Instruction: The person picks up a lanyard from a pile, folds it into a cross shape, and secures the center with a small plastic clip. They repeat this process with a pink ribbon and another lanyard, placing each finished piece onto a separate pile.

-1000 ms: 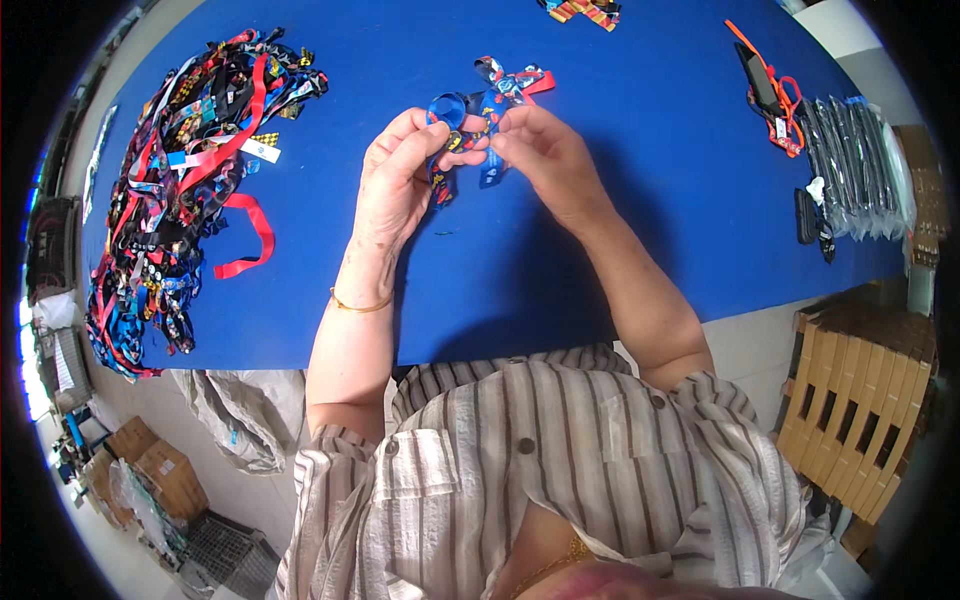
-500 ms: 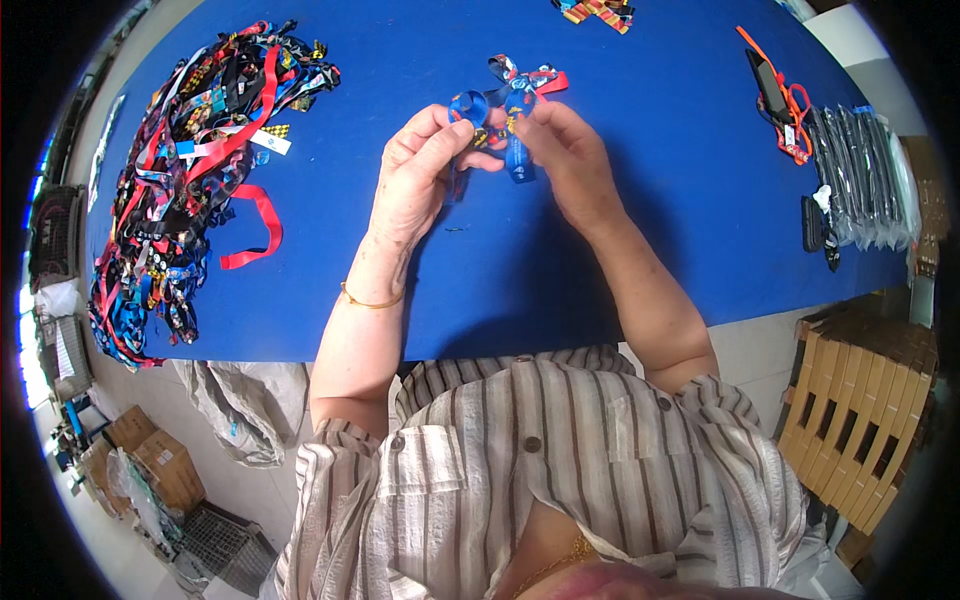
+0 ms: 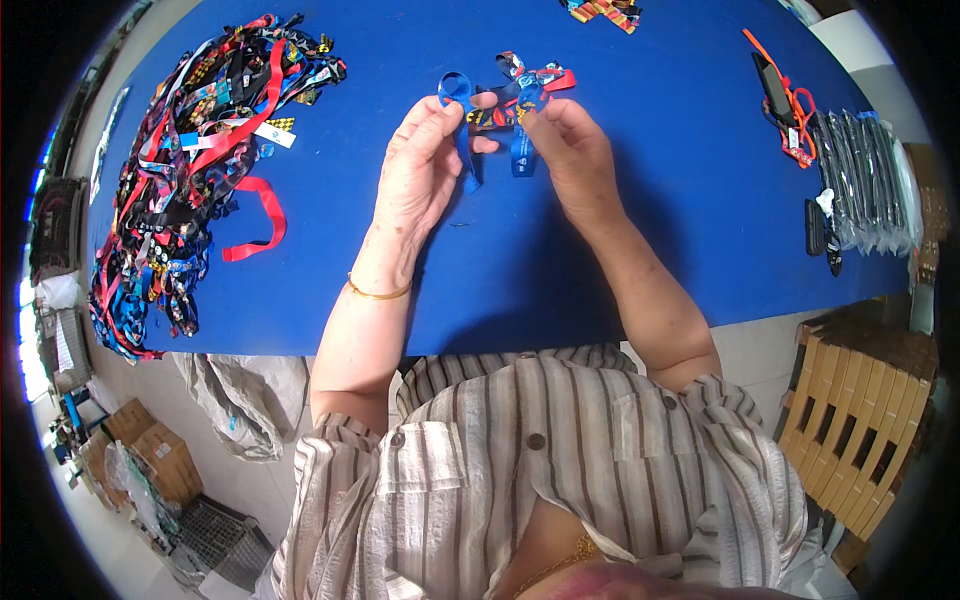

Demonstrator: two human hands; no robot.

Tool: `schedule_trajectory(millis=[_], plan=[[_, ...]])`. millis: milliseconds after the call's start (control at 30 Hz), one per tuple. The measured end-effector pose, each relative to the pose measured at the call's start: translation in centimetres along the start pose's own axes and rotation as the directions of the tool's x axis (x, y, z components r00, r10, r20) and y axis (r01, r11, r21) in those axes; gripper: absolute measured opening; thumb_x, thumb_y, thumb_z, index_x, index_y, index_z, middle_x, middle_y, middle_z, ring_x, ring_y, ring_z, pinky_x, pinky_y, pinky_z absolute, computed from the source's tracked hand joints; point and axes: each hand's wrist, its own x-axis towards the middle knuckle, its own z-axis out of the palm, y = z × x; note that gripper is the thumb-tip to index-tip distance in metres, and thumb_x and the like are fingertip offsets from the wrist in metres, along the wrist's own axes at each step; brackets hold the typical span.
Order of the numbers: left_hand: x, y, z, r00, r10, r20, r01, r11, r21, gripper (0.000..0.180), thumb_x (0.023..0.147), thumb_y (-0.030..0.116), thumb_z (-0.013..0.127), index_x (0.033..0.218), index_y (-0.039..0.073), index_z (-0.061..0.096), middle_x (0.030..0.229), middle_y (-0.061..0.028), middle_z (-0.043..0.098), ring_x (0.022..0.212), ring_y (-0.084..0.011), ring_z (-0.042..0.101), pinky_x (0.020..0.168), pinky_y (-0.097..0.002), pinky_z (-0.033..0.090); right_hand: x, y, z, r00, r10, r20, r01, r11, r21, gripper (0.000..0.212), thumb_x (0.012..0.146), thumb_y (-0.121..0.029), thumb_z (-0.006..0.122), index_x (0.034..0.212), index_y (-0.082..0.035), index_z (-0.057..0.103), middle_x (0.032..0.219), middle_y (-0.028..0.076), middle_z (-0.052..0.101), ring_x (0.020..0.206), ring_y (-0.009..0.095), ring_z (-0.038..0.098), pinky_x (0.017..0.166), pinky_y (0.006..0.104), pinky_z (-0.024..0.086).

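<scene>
Right now we hold the strap over the table, about midway across it. Our left hand pinches it between thumb and fingertip, just below a small round loop of plain blue; a blue tail hangs beneath that hand. Our right hand pinches it between thumb and fingers, with a bright blue end, faintly marked in white, dangling below. Between the 2 hands, we see a dark stretch printed in yellow and red. Beyond it, patterned folds in blue, white and red curl like a bow, and a plain red end sticks out to the right. We cannot tell whether it is all 1 length. To our left lies a tangled, many-coloured pile, with a red ribbon curving out of its side.
</scene>
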Motion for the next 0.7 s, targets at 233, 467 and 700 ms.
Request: schedule_trajectory(millis=[233, 467, 700], plan=[[-0.1, 0.3, -0.2, 0.998, -0.037, 0.047, 0.039, 0.999, -0.031, 0.012, 0.100, 0.013, 0.055, 0.101, 0.001, 0.055, 0.106, -0.0256, 0.068, 0.080, -0.0263, 0.072, 0.077, -0.0339, 0.060, 0.1, 0.5, -0.6, 0.996, 0.050, 0.070, -0.050, 0.999, -0.005, 0.015, 0.095, -0.016, 0.064, 0.084, -0.008, 0.059, 0.072, -0.006, 0.055, 0.065, 0.002, 0.046, 0.057, 0.0200, 0.035], [-0.1, 0.2, 0.2, 0.995, -0.083, 0.048, 0.081, 0.996, 0.036, 0.015, 0.101, 0.016, 0.054, 0.101, 0.001, 0.055, 0.099, -0.0227, 0.070, 0.074, -0.0248, 0.072, 0.064, -0.0263, 0.057, -0.3, -1.0, -0.1, 0.985, 0.096, 0.146, -0.106, 0.992, 0.063, 0.016, 0.095, -0.019, 0.063, 0.083, -0.009, 0.062, 0.076, -0.007, 0.053, 0.072, 0.002, 0.045, 0.064, 0.0210, 0.035], [0.0, 0.4, 0.6, 0.997, -0.061, -0.045, 0.064, 0.995, 0.077, 0.019, 0.101, 0.019, 0.055, 0.102, 0.001, 0.059, 0.102, -0.0181, 0.071, 0.070, -0.0228, 0.069, 0.057, -0.0221, 0.052, 0.4, 0.5, -0.8, 0.985, 0.100, 0.142, -0.110, 0.992, 0.062, 0.018, 0.095, -0.022, 0.065, 0.084, -0.008, 0.063, 0.075, -0.006, 0.057, 0.068, 0.002, 0.047, 0.061, 0.0211, 0.037]])
